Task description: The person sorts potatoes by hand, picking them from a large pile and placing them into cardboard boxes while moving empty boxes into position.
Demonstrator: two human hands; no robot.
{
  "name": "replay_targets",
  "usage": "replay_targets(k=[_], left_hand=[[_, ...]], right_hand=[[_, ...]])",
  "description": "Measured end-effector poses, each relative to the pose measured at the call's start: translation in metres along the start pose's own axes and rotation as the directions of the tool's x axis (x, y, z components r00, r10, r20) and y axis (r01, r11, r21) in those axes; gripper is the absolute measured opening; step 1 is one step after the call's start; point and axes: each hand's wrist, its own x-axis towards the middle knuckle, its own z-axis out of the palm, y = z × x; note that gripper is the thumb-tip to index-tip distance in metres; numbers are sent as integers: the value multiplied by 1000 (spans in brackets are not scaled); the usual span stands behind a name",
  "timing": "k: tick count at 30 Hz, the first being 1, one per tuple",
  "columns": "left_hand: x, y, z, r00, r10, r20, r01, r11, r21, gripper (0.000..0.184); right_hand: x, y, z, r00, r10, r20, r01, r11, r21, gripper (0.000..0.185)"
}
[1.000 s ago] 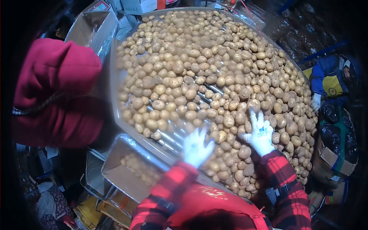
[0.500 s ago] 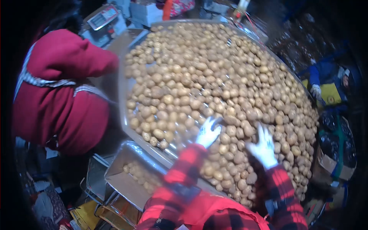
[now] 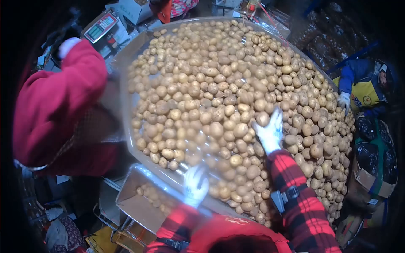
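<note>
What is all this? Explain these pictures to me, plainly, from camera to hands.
There is no machine: a person works with two gloved hands, left and right, seen from a camera worn on the head. A rimmed table is heaped with potatoes. The right hand is spread open among them, with no firm grip visible. The left hand is blurred by the table's near edge; I cannot tell whether it holds anything. A carton beside the table contains more potatoes.
</note>
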Motion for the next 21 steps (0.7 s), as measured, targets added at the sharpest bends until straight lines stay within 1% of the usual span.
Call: replay_targets(k=[1,3,7,9,11,12,13,14,15,17,18,19,21], left_hand=[[1,6,0,1000,-15,11,15,1000,-5,42],[7,18,-8,998,-64,-11,64,998,-10,34],[11,22,-9,995,-97,7,97,995,36,34],[5,16,-8,995,-99,21,98,993,58,37],[6,11,-1,996,-84,14,83,995,59,40],[6,8,0,995,-98,18,96,993,69,42],[6,10,-1,994,-110,28,108,991,80,43],[7,14,-2,995,-99,1,98,990,104,37],[8,15,-2,996,-85,2,84,991,101,37],[7,14,-1,991,-99,-92,101,995,23,43],[6,11,-2,990,-84,-116,90,995,45,47],[5,10,0,990,-74,-116,81,995,51,47],[5,10,1,980,-89,-178,102,993,63,49]], right_hand=[[13,-6,6,1000,20,-15,-19,999,42,108],[41,-21,22,997,61,-37,-57,993,101,105],[78,-58,49,990,113,-81,-98,980,172,100],[75,-67,56,991,117,-64,-105,980,170,99],[67,-69,54,997,77,-9,-76,995,67,93],[53,-74,46,995,71,71,-72,997,24,86],[40,-77,49,999,-39,-37,41,998,53,78],[27,-81,52,997,-78,-6,79,996,30,75],[13,-97,47,993,-118,23,118,993,14,72],[-18,-122,47,960,-212,180,232,968,-94,70],[-35,-134,59,954,-280,107,287,956,-54,72],[-52,-140,70,938,-344,30,345,938,-17,74],[-80,-152,35,891,-419,176,427,904,-10,79]])
